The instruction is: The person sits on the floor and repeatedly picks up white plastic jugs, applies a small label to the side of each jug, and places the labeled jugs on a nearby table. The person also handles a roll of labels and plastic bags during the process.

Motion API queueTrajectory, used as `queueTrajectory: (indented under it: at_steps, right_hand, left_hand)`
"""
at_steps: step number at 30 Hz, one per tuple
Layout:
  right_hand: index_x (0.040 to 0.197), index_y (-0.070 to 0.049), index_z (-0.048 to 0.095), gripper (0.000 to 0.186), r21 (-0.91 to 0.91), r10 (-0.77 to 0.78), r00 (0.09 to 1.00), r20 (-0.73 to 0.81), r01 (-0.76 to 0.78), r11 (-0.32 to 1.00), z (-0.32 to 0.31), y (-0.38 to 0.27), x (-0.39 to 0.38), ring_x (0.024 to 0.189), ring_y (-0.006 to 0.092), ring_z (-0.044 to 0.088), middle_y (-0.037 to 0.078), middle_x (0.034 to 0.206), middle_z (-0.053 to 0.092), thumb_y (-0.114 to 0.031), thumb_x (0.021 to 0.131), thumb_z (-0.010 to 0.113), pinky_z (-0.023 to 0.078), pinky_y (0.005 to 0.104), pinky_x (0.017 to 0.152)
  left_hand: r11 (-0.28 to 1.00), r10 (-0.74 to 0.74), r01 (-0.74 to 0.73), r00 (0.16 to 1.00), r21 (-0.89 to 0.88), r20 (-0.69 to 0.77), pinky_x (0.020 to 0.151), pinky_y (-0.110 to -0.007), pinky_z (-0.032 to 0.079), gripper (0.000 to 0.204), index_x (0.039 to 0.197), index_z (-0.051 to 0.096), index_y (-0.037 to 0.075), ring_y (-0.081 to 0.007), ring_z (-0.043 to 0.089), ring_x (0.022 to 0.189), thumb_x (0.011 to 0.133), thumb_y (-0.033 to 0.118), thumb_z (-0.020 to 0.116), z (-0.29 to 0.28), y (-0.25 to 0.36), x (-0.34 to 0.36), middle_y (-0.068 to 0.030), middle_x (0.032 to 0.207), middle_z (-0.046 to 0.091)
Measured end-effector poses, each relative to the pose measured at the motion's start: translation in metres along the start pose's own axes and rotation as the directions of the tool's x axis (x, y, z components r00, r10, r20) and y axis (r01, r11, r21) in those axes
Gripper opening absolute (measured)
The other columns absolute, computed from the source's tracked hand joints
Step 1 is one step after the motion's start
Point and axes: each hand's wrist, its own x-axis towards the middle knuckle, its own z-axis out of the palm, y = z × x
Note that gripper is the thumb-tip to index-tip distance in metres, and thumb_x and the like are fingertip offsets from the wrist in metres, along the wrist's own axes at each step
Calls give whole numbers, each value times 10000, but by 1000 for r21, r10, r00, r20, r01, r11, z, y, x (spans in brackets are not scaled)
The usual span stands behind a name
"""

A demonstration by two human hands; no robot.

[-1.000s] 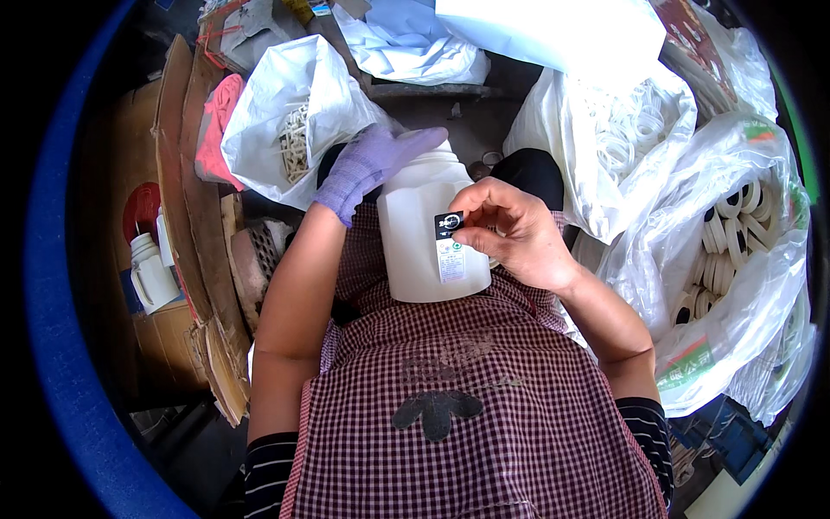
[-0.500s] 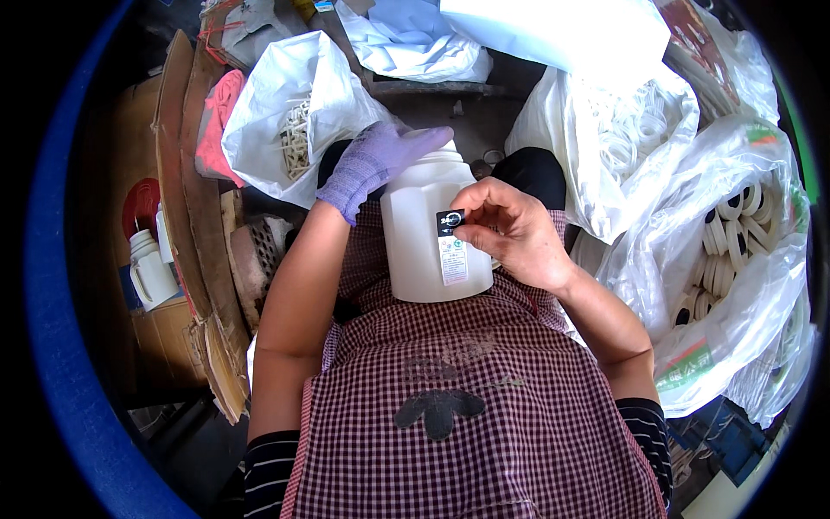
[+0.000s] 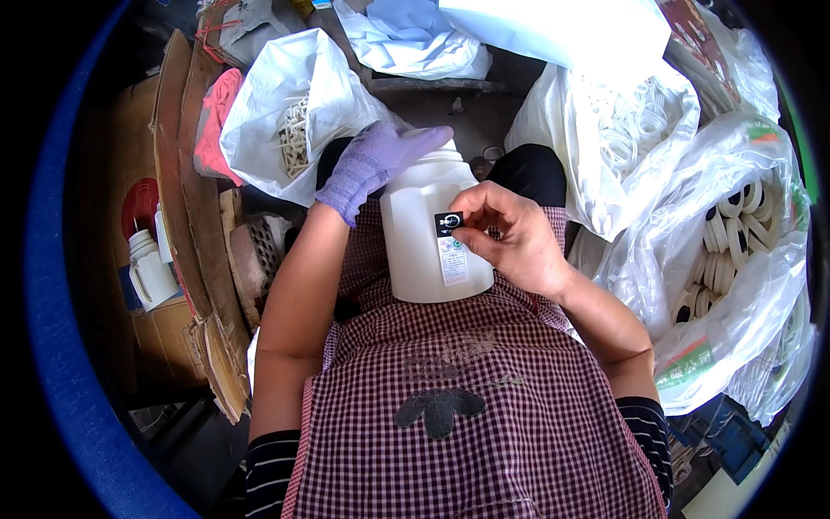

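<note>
A white jar (image 3: 415, 216) sits on the lap, against the checked apron (image 3: 441, 355), its neck pointing away, with a hand at each end of the work.
The gloved left hand (image 3: 376, 160) lies over the jar's neck, its fingers partly hidden, so how far they close cannot be told; the bare right hand (image 3: 523, 242) has its thumb and forefinger pinched together on the upper right edge of the label (image 3: 453, 266), black above and pale below, against the jar's side; whether it is fully stuck down cannot be told. A white bag (image 3: 255, 147) of small pale parts stands to the left, a clear bag (image 3: 640, 277) of rings to the right.
</note>
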Motion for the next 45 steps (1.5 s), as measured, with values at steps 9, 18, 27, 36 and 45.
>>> queueTrajectory:
  at_steps: [9, 18, 27, 36, 45]
  right_hand:
    - [1019, -20, 597, 232, -146, -98, 995, -21, 94, 985, 4, -5, -2, 737, 155, 653, 75, 873, 617, 75, 822, 676, 532, 289, 658]
    - [1036, -13, 565, 281, -281, -128, 991, -25, 116, 953, 8, -6, -4, 706, 226, 647, 108, 840, 592, 68, 791, 677, 539, 336, 639]
    - [1037, -9, 549, 319, -328, -112, 993, -27, 97, 940, 9, -5, -6, 665, 243, 632, 123, 817, 582, 61, 762, 694, 535, 347, 623]
    - [1030, -13, 574, 336, -318, -125, 991, -55, 102, 943, 8, 0, -6, 636, 247, 613, 121, 773, 584, -23, 760, 773, 528, 348, 610]
    - [1281, -52, 501, 738, -394, -75, 985, -153, 8, 919, -7, 21, 17, 1022, 310, 585, 166, 1161, 520, -255, 683, 884, 522, 383, 861]
  left_hand:
    - [999, 1, -1, 1000, -34, 15, 877, -395, 531, 848, 1023, 699, -76, -333, 708, 931, 752, 724, 634, 2, -6, 3, -254, 962, 713]
    - [999, 19, -19, 1000, -30, -8, 852, -389, 538, 869, 1041, 679, -99, -328, 712, 920, 746, 717, 645, 6, -9, 3, -257, 956, 713]
    - [995, 16, -16, 1000, -99, 4, 843, -378, 540, 869, 1035, 688, -91, -307, 712, 899, 729, 722, 658, 10, -9, -2, -235, 955, 719]
    - [1000, -2, 2, 1000, -16, 13, 870, -387, 533, 905, 1058, 694, -85, -315, 706, 936, 734, 757, 623, 12, -4, 0, -237, 988, 715]
    - [995, 37, -31, 997, -92, 62, 832, -361, 513, 755, 1084, 692, -56, -255, 685, 883, 809, 645, 651, 12, 0, -5, -201, 981, 717]
